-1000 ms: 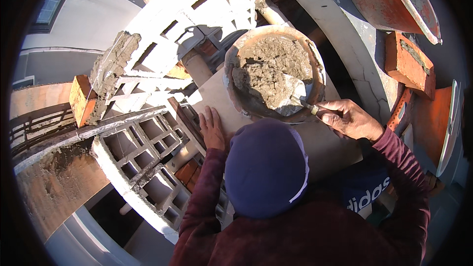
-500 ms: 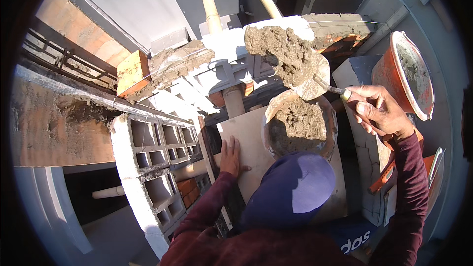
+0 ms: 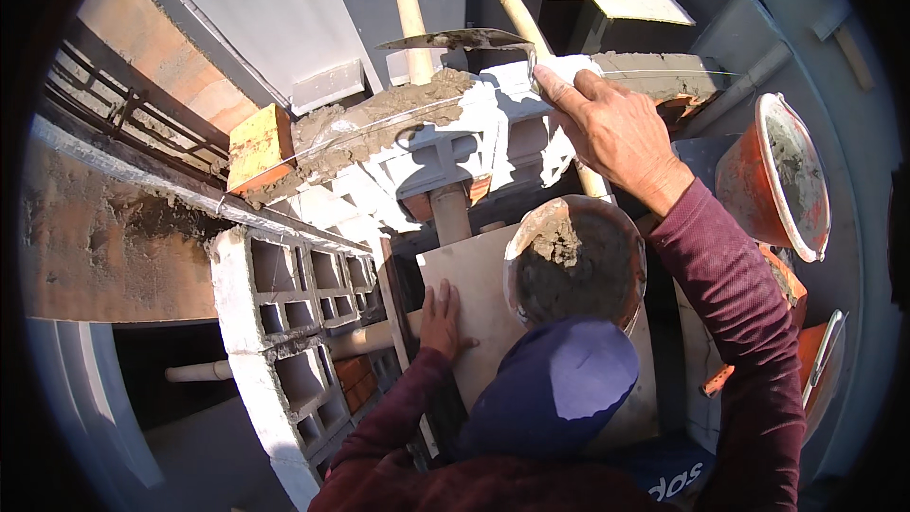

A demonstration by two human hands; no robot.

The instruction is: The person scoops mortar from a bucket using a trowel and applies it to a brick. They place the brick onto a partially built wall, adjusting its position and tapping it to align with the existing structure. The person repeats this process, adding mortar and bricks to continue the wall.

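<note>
My right hand point(image 3: 616, 128) is closed around the handle of a trowel point(image 3: 464, 39) above the top of a block wall. The blade is turned nearly edge-on and points left. Below it, a bed of wet mortar point(image 3: 379, 118) lies along the wall top, beside an orange brick point(image 3: 260, 147). A thin string runs along this course. My left hand point(image 3: 443, 320) lies flat on a pale board point(image 3: 474, 270), fingers spread, holding nothing. On that board sits a round mortar pan point(image 3: 513, 275) with grey mortar point(image 3: 583, 275) inside. A blue cap point(image 3: 559, 384) hides its near rim.
An orange bucket point(image 3: 744, 171) with grey residue stands at the right. Hollow blocks point(image 3: 237, 284) form a wall at the left, next to plywood point(image 3: 114, 246) and steel bars. Bamboo poles point(image 3: 410, 24) stick out beyond and below the wall.
My right hand has swung forward and left with the trowel. Its mortar load is off the blade, and the mortar bed now reaches farther right. My left hand stays put.
</note>
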